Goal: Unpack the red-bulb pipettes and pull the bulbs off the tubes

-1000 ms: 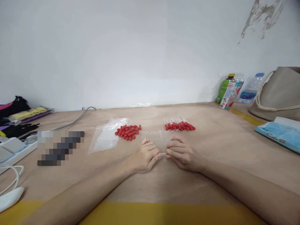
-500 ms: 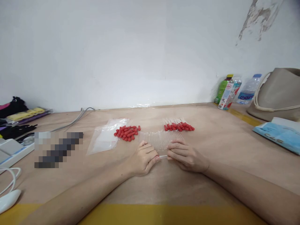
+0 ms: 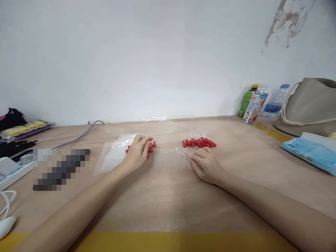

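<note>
My left hand (image 3: 138,150) is over the pile of small red rubber bulbs (image 3: 127,150), hiding most of them. Its fingers are bent and a little apart from the thumb, with bulbs close to the fingertips. My right hand (image 3: 206,162) rests at the right end of a row of clear thin tubes (image 3: 168,159). Its fingers are closed together, and a pale slender tip pokes out leftward from them, seemingly a tube. Just behind that hand lies a bunch of droppers (image 3: 199,141), clear tubes with red bulbs facing me.
Clear plastic bags (image 3: 109,157) lie beside the bulbs. To the left are a pixelated dark object (image 3: 63,169), a power strip (image 3: 15,171) and a white mouse (image 3: 6,225). Bottles (image 3: 252,103), a grey bag (image 3: 307,105) and a blue packet (image 3: 312,150) stand or lie right.
The hands have parted from the tube held between them. My left hand has moved up and left onto the bulbs; my right hand has moved slightly up to the tube row.
</note>
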`<state>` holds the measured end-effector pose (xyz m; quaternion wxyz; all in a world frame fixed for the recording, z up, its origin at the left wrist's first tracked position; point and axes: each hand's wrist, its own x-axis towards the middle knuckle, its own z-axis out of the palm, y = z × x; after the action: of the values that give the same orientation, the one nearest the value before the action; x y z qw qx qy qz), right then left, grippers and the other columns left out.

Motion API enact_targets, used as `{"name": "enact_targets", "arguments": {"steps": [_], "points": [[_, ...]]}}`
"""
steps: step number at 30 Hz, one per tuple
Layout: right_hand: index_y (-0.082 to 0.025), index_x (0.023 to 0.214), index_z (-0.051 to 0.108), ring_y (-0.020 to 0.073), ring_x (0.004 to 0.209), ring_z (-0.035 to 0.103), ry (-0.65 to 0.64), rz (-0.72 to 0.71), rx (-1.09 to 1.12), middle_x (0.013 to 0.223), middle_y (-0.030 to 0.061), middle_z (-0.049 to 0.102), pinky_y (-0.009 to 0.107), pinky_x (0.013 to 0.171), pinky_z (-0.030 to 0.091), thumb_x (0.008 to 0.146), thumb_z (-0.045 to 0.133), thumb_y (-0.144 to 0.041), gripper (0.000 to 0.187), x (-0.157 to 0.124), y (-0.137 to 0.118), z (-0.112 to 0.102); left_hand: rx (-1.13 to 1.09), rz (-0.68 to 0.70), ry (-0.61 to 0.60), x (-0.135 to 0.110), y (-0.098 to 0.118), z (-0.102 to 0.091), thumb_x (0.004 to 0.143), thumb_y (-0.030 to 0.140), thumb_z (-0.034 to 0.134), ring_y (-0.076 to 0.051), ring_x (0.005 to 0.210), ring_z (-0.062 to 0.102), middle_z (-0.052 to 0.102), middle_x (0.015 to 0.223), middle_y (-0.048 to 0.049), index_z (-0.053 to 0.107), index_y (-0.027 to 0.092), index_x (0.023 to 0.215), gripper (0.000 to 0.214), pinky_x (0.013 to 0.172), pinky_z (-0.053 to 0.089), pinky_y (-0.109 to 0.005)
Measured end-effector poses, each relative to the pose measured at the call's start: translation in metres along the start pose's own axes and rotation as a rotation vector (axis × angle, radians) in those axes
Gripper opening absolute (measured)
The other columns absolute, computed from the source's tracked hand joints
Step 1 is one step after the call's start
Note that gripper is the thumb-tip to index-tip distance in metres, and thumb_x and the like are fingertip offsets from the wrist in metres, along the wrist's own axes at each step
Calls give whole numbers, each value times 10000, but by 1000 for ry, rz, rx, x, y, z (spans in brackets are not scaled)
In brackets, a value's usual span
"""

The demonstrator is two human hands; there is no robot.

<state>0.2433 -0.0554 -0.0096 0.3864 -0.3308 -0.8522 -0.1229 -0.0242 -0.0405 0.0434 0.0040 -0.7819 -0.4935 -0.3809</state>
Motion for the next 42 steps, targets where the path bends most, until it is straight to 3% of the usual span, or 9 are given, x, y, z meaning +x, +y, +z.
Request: {"name": "enact_targets", "arguments": {"steps": [4, 9, 15, 20, 25, 29, 34, 39, 42], "points": [[-160, 941, 630, 151, 746, 551, 17, 118, 59, 799, 46, 656, 297, 716, 342, 813, 474, -171, 202, 11, -6, 4, 153, -128, -29, 35, -20, -19, 819, 238, 402, -195, 855, 534, 551, 811, -56, 586, 148, 993, 269, 758, 443, -326], [-178, 814, 652, 143, 704, 544, 11, 116, -47, 742, 25, 658, 310, 718, 308, 784, 496, -159, 160, 24, -4, 17, 132, -358, -124, 57, -40, -24, 747, 386, 517, -155, 675, 580, 620, 862, -31, 508, 178, 1051, 368, 573, 435, -259], [-172, 749, 636, 154, 687, 506, -22, 69, -228, 694, 36, 629, 337, 705, 274, 780, 480, -150, 160, 30, -9, 26, 301, -375, -272, 52, -55, -16, 688, 447, 559, -188, 728, 597, 643, 835, -41, 549, 183, 864, 317, 611, 430, -271], [-176, 763, 630, 165, 729, 501, -75, 37, -208, 735, 47, 619, 354, 746, 271, 807, 471, -212, 169, 29, -19, 23, 382, -347, -407, 51, -61, -17, 685, 514, 535, -212, 755, 601, 659, 816, -54, 590, 194, 748, 330, 632, 425, -275], [-180, 852, 642, 175, 776, 499, -95, 47, -157, 750, 53, 610, 369, 803, 269, 807, 487, -252, 176, 24, -20, 21, 352, -343, -356, 51, -59, -18, 766, 560, 396, -207, 731, 599, 656, 734, -34, 591, 202, 670, 419, 618, 408, -272], [-187, 871, 644, 179, 779, 489, -139, 66, -127, 755, 53, 601, 382, 815, 272, 811, 489, -330, 220, 20, -19, 19, 312, -354, -228, 52, -56, -18, 773, 528, 423, -202, 755, 591, 656, 751, -27, 607, 199, 707, 383, 635, 406, -272], [-180, 910, 645, 188, 783, 486, -152, 77, -98, 806, 71, 585, 400, 824, 270, 787, 486, -511, 387, 20, -21, 14, 273, -258, -131, 51, -45, -12, 765, 442, 496, -187, 720, 575, 651, 763, -23, 615, 196, 715, 278, 643, 411, -279], [-195, 948, 644, 192, 819, 502, -56, 144, -138, 867, 70, 583, 383, 809, 262, 813, 468, -484, 365, 26, -5, 10, 195, -16, 32, 28, -13, 19, 823, 359, 461, -190, 805, 562, 624, 795, -42, 609, 175, 733, 253, 760, 414, -317], [-203, 853, 672, 199, 810, 507, 16, 298, -221, 820, 66, 595, 380, 784, 252, 827, 473, -393, 277, 30, 24, 7, 101, 193, -59, 5, 16, 40, 825, 384, 491, -199, 906, 539, 616, 921, -59, 612, 177, 856, 241, 843, 386, -354]]}}
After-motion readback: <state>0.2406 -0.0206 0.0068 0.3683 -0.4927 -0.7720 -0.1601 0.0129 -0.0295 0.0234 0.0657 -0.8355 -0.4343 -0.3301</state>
